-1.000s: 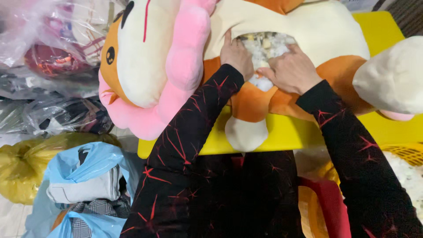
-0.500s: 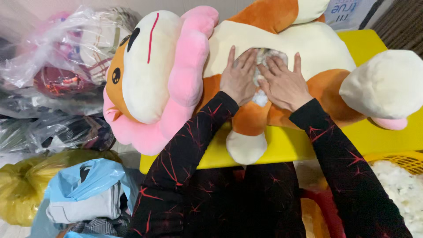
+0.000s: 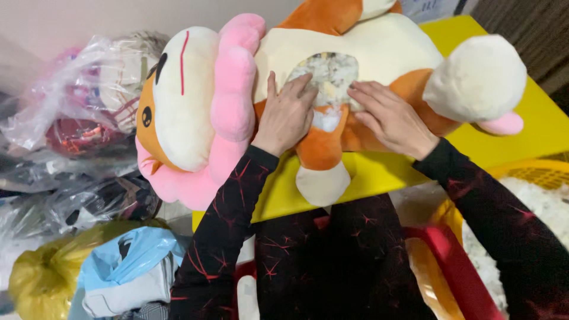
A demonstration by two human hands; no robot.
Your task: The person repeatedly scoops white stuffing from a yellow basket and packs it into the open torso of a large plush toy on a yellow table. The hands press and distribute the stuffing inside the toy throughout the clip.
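Toy: we see a large plush lion (image 3: pixel 332 77) lying on its back across a yellow table (image 3: pixel 533 124), pink mane to our left, one cream paw hanging over the near edge.
Opening: an oval gap (image 3: pixel 329 74) in the cream belly shows mottled stuffing; a tuft of white filling (image 3: pixel 326 118) pokes out just below it.
Left hand: our left hand (image 3: pixel 287 112) lies flat on the belly, fingers spread and extended, fingertips at the gap's left edge; it grasps nothing, only presses.
Right hand: our right hand (image 3: pixel 388 115) rests open on the orange flank, fingertips touching the gap's right edge; nothing is held.
Risk, filling: we judge that pressing from both sides could squeeze more stuffing out through the gap.
Risk, seam: pulling the edges apart may tear the fabric wider.
Risk, balance: the toy overhangs the table, so a hard push could slide it toward our lap.
Nearby: plastic bags (image 3: pixel 77 118) at left, a yellow basket (image 3: pixel 533 175) of white fluff at right.
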